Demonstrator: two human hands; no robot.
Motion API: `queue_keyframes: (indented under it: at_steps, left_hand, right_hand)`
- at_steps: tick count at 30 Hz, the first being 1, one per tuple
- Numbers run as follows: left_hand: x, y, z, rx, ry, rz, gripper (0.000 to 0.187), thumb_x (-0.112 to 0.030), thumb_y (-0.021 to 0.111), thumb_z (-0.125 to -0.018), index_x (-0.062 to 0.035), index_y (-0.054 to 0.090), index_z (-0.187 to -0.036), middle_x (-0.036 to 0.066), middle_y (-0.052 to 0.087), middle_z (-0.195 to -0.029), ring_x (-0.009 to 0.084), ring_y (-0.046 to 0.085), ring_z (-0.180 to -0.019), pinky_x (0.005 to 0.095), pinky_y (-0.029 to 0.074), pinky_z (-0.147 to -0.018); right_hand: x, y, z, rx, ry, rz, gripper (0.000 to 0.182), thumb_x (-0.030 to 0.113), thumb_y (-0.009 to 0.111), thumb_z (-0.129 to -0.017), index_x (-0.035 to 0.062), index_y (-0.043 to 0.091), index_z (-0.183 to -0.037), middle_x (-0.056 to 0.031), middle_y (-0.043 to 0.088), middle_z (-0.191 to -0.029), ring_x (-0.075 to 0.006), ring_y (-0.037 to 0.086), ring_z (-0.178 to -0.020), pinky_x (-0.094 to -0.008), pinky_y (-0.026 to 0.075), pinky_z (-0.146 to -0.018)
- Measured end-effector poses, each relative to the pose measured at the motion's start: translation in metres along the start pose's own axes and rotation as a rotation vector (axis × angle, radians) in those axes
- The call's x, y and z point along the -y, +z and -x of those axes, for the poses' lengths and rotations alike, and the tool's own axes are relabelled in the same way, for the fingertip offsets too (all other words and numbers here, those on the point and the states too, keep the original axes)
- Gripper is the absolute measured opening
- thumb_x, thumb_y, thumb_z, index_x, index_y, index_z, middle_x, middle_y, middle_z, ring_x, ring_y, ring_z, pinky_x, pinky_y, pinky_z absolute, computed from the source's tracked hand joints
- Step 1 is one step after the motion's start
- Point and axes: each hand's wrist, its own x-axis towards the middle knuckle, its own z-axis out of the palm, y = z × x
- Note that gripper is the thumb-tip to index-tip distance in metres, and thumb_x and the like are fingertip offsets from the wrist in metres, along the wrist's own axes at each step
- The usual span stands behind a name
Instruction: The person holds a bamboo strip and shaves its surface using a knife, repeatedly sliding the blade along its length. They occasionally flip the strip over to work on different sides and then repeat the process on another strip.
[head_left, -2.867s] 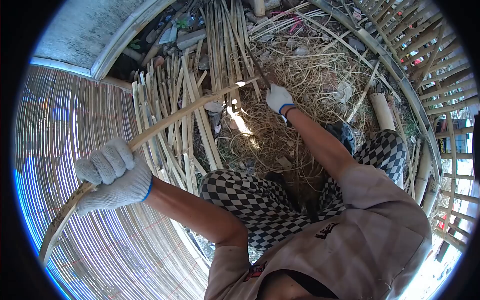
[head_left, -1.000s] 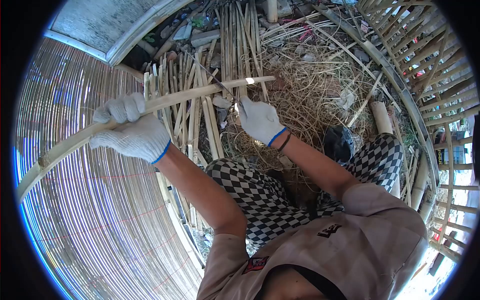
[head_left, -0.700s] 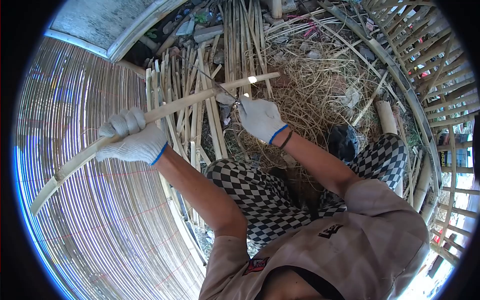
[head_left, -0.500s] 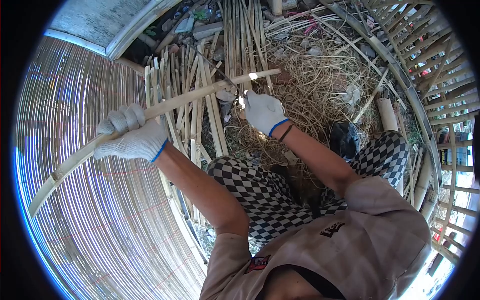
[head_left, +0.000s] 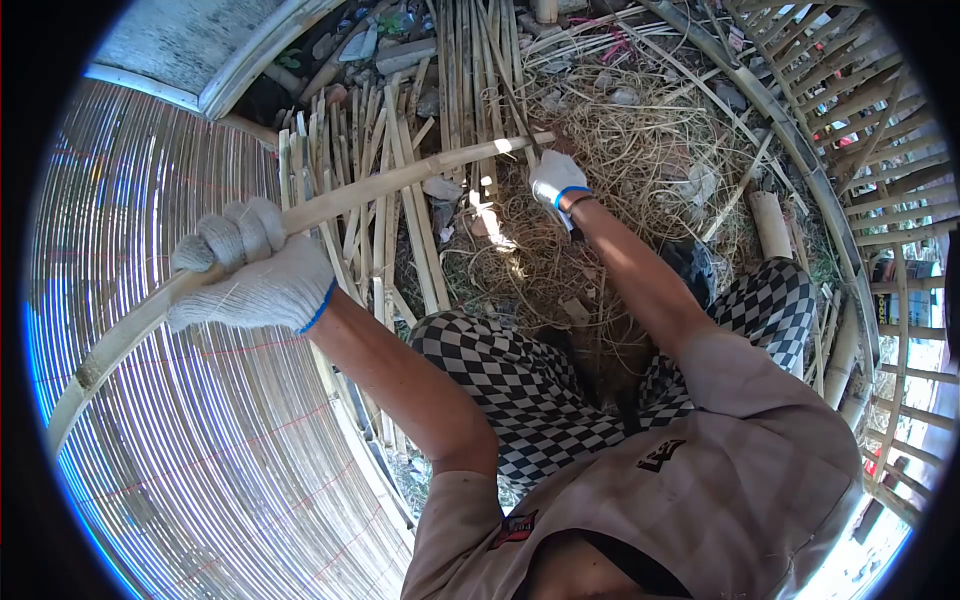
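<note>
My left hand (head_left: 250,265), in a white knit glove with a blue cuff, is wrapped round a long split bamboo strip (head_left: 370,190). The strip runs from the lower left edge up to the right and bends towards its near end. In the matching glove, my right hand (head_left: 559,178) is closed on a knife (head_left: 524,122) with a narrow dark blade. That blade points up and left, crossing the strip close to its far end. Part of the knife's handle shows below the right hand; the fingers cover the rest.
Split bamboo strips (head_left: 405,190) lie in a bundle beyond the left arm. Curly shavings (head_left: 640,150) cover the ground ahead. A slatted bamboo screen (head_left: 200,420) stands at left, a bamboo lattice (head_left: 895,200) at right. A cut bamboo piece (head_left: 770,223) is near the right knee.
My right hand has moved right and slightly up with the knife, towards the strip's far end. My left hand, still round the strip, has shifted slightly left.
</note>
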Motion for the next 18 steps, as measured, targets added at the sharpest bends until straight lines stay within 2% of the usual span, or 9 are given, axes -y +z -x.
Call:
queue_keyframes:
  at_steps: [4, 5, 7, 8, 11, 13, 15, 17, 18]
  left_hand:
    - [0.003, 0.016, -0.002, 0.051, 0.001, 0.031, 0.067, -0.083, 0.026, -0.095, -0.0221, 0.036, -0.068, -0.008, 0.029, -0.051, 0.0039, 0.028, -0.04, 0.0221, 0.028, -0.031]
    - [0.0, 0.016, 0.0, 0.075, -0.01, 0.035, 0.067, -0.082, 0.026, -0.096, -0.0219, 0.036, -0.068, -0.008, 0.029, -0.051, 0.0038, 0.028, -0.039, 0.022, 0.028, -0.031]
    - [0.001, 0.017, -0.001, 0.092, -0.003, 0.071, 0.067, -0.082, 0.027, -0.096, -0.0217, 0.038, -0.068, -0.008, 0.029, -0.05, 0.0033, 0.028, -0.039, 0.0216, 0.029, -0.031]
    - [0.0, 0.016, -0.001, 0.103, -0.008, 0.065, 0.067, -0.082, 0.028, -0.096, -0.0216, 0.038, -0.068, -0.008, 0.03, -0.05, 0.0031, 0.028, -0.039, 0.0216, 0.029, -0.031]
    - [0.001, 0.022, -0.002, 0.083, 0.004, 0.026, 0.067, -0.082, 0.03, -0.096, -0.0217, 0.038, -0.068, -0.008, 0.03, -0.051, 0.0027, 0.028, -0.04, 0.0214, 0.029, -0.032]
    - [-0.001, 0.031, 0.001, 0.008, 0.025, -0.098, 0.067, -0.082, 0.029, -0.096, -0.0218, 0.037, -0.068, -0.008, 0.03, -0.051, 0.0026, 0.027, -0.04, 0.0214, 0.029, -0.032]
    - [0.004, 0.022, -0.003, 0.057, -0.013, 0.012, 0.067, -0.082, 0.026, -0.096, -0.0215, 0.037, -0.068, -0.008, 0.026, -0.052, 0.0041, 0.024, -0.041, 0.0232, 0.024, -0.032]
    - [0.01, 0.022, -0.003, 0.026, -0.051, 0.052, 0.067, -0.082, 0.026, -0.096, -0.0213, 0.038, -0.069, -0.009, 0.024, -0.052, 0.0053, 0.023, -0.042, 0.025, 0.021, -0.032]
    - [0.016, 0.029, 0.002, -0.077, -0.109, -0.051, 0.064, -0.077, 0.036, -0.098, -0.0203, 0.038, -0.07, -0.008, 0.024, -0.055, 0.0075, 0.022, -0.045, 0.0267, 0.019, -0.038]
  right_hand:
    - [-0.006, 0.003, 0.008, -0.222, -0.352, 0.081, 0.028, 0.024, 0.058, -0.095, -0.0009, 0.069, -0.088, -0.0251, 0.07, -0.079, -0.0425, 0.071, -0.078, -0.0494, 0.058, -0.067]
    - [-0.009, 0.001, 0.009, -0.079, -0.2, 0.087, 0.03, 0.022, 0.055, -0.095, -0.0012, 0.069, -0.107, -0.0261, 0.073, -0.091, -0.0419, 0.073, -0.086, -0.0485, 0.059, -0.073]
    - [-0.063, 0.019, -0.045, 0.219, 0.263, -0.099, 0.031, 0.025, 0.053, -0.097, -0.0002, 0.065, -0.109, -0.0272, 0.072, -0.088, -0.0431, 0.072, -0.086, -0.0493, 0.058, -0.073]
    - [-0.063, 0.012, -0.05, 0.301, 0.303, -0.114, 0.032, 0.026, 0.054, -0.096, -0.0001, 0.068, -0.108, -0.0264, 0.073, -0.093, -0.0433, 0.072, -0.09, -0.0507, 0.058, -0.078]
    - [-0.059, 0.021, -0.009, -0.09, -0.019, 0.099, 0.031, 0.022, 0.056, -0.094, -0.0007, 0.072, -0.108, -0.0248, 0.074, -0.101, -0.0417, 0.073, -0.095, -0.0503, 0.057, -0.085]
    - [-0.081, 0.038, 0.006, 0.029, 0.114, 0.118, 0.033, 0.023, 0.057, -0.095, -0.0002, 0.071, -0.113, -0.024, 0.074, -0.104, -0.0413, 0.073, -0.096, -0.0489, 0.057, -0.086]
    - [-0.115, 0.049, -0.011, 0.121, 0.207, 0.139, 0.032, 0.027, 0.056, -0.097, 0.0015, 0.068, -0.113, -0.0232, 0.074, -0.099, -0.0424, 0.072, -0.089, -0.0484, 0.058, -0.083]
    - [-0.115, 0.051, -0.023, 0.161, 0.251, 0.11, 0.038, 0.031, 0.055, -0.099, -0.001, 0.066, -0.116, -0.0239, 0.074, -0.103, -0.0383, 0.073, -0.096, -0.0478, 0.058, -0.087]
    - [-0.115, 0.045, -0.034, 0.252, 0.311, 0.063, 0.04, 0.032, 0.055, -0.1, -0.0017, 0.066, -0.118, -0.0241, 0.074, -0.103, -0.0371, 0.073, -0.099, -0.0477, 0.057, -0.088]
